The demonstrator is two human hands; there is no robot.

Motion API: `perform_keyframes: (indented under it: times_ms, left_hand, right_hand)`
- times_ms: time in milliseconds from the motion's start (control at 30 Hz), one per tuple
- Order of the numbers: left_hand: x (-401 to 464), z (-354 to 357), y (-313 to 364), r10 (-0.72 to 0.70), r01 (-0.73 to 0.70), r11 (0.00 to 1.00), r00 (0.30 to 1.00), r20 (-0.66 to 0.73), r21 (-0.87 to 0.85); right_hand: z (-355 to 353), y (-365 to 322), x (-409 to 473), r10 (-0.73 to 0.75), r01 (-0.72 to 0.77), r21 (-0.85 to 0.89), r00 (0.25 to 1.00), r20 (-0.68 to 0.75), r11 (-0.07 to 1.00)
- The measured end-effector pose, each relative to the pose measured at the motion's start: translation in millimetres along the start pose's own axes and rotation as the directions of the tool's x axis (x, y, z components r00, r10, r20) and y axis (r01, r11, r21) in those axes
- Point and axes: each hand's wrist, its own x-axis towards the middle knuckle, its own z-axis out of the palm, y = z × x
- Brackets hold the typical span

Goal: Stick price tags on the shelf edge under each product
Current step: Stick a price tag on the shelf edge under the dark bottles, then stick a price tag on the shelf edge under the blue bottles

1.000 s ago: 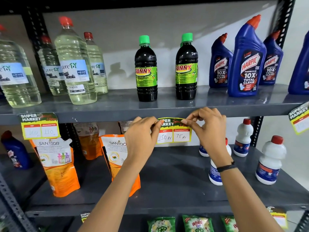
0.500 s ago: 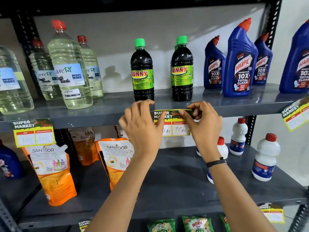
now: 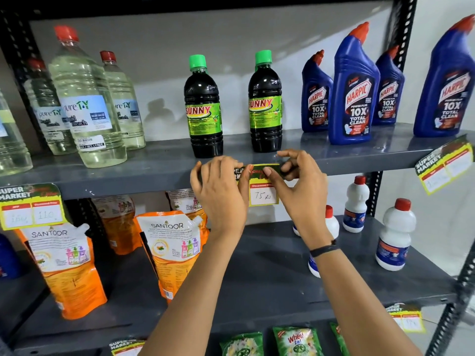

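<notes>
A yellow and green price tag (image 3: 263, 195) reading "75" lies against the front edge of the upper grey shelf (image 3: 128, 179), just below two black Sunny bottles (image 3: 203, 109) with green caps. My left hand (image 3: 218, 194) covers the tag's left half, its thumb pressing on the tag's top strip. My right hand (image 3: 298, 186) pinches the tag's top right corner against the shelf edge. The tag's lower half hangs below the edge.
Other price tags hang at the left (image 3: 32, 209) and right (image 3: 444, 167) of the same edge. Clear bleach bottles (image 3: 84, 104) stand left, blue Harpic bottles (image 3: 354, 91) right. Below are orange Santoor pouches (image 3: 174, 250) and white bottles (image 3: 394, 235).
Both hands have lifted the tag up onto the shelf edge. My left hand has slid right over the tag's left half, hiding the first price box.
</notes>
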Motion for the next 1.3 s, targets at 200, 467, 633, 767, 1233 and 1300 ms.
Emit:
perform_keyframes:
  times_ms: [200,467,633,767,1233,1300]
  left_hand:
    - [2,-8,15,-0.074,0.074,0.997,0.996,-0.054,-0.006]
    - [-32,28,137,0.034,-0.062,0.955,0.995,-0.099,-0.291]
    - [-60,80,213,-0.092,0.172,0.945,0.956,0.278,-0.279]
    - [-68,114,249,-0.187,0.320,0.922,0.863,0.470,-0.220]
    - [-38,133,282,-0.276,0.500,0.758,0.827,0.489,-0.418]
    - [-37,127,282,-0.195,0.417,0.807,0.857,0.478,-0.419]
  right_hand:
    - [-55,17,6,0.012,0.013,0.123,0.980,-0.198,0.992]
    - [-155,87,45,0.006,-0.039,-0.099,0.947,-0.321,0.994]
    - [-202,144,63,0.017,-0.118,-0.272,0.938,-0.347,0.955]
    - [-221,173,76,0.026,-0.098,-0.319,0.975,-0.223,0.943]
    - [-240,183,119,0.251,-0.251,-0.024,0.968,0.009,0.968]
    - [-244,188,116,0.270,-0.271,0.067,0.963,0.023,0.960]
